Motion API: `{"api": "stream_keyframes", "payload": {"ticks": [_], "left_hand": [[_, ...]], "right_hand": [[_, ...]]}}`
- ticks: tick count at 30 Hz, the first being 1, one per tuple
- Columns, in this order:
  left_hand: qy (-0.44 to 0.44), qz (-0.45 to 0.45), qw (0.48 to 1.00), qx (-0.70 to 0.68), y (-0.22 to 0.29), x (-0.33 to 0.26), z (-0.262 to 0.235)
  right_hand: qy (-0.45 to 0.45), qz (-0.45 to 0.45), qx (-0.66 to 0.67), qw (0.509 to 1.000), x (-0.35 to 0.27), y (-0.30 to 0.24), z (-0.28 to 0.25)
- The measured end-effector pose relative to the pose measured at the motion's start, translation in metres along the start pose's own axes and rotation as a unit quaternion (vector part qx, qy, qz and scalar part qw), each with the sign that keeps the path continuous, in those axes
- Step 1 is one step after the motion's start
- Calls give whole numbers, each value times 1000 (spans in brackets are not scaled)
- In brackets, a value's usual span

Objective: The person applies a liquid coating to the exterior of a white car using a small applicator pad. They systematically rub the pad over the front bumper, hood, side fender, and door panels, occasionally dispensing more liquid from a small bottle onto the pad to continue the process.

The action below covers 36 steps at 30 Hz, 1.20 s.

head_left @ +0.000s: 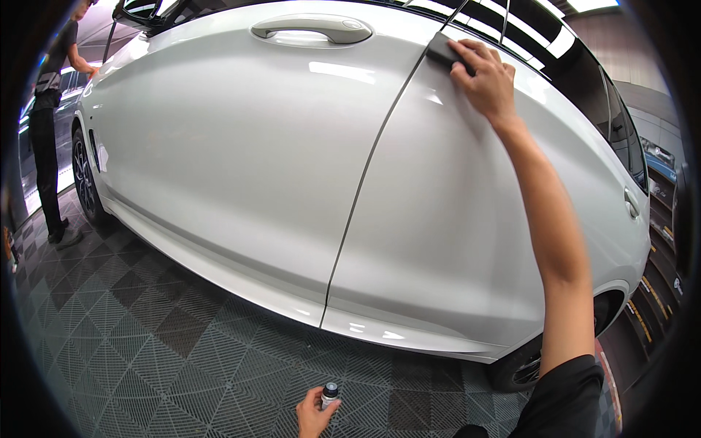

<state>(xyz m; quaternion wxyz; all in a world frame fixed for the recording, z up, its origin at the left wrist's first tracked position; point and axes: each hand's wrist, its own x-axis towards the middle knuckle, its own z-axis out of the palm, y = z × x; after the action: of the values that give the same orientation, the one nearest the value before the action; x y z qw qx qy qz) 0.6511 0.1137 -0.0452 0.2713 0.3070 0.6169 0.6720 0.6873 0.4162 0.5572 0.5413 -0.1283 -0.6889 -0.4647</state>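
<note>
My right hand (488,80) is stretched up and forward, its fingers closed over a dark rectangular applicator block (444,52). The block lies against the upper front corner of the white car's rear door (438,212), right beside the seam with the front door (241,153). Whether a cloth wraps the block cannot be made out. Low in the picture, my left hand (314,417) grips a small bottle (330,395) between thumb and fingers. The bottle is upright, with a dark cap and a pale label, and is held apart from the car.
A door handle (312,29) juts from the front door. Another person (47,124) in dark clothes stands at the car's front, one hand against it. Patterned grey tiles (175,328) cover the floor. Dark shelving with boxes (657,255) stands at the right.
</note>
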Motion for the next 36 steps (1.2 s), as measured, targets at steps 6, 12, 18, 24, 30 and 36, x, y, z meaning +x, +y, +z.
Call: {"api": "stream_keyframes", "payload": {"ticks": [6, 12, 18, 24, 30, 36], "left_hand": [[-23, 8, 999, 27, -33, 21, 14], [-27, 31, 996, 78, -22, 27, 10], [-22, 32, 997, 70, -15, 23, 18], [5, 50, 998, 45, 5, 16, 19], [19, 76, 996, 50, 37, -7, 16], [28, 106, 993, 43, 59, -34, 11]], "right_hand": [[-217, 75, 33, 973, 45, 55, 9], [-243, 84, 1, 966, 70, 90, 19], [-257, 80, 2, 963, 56, 143, 12], [-124, 7, 59, 991, 18, 129, -5], [-77, 11, 102, 992, -43, 1, -57], [-62, 54, 178, 981, -146, -69, -61]]}}
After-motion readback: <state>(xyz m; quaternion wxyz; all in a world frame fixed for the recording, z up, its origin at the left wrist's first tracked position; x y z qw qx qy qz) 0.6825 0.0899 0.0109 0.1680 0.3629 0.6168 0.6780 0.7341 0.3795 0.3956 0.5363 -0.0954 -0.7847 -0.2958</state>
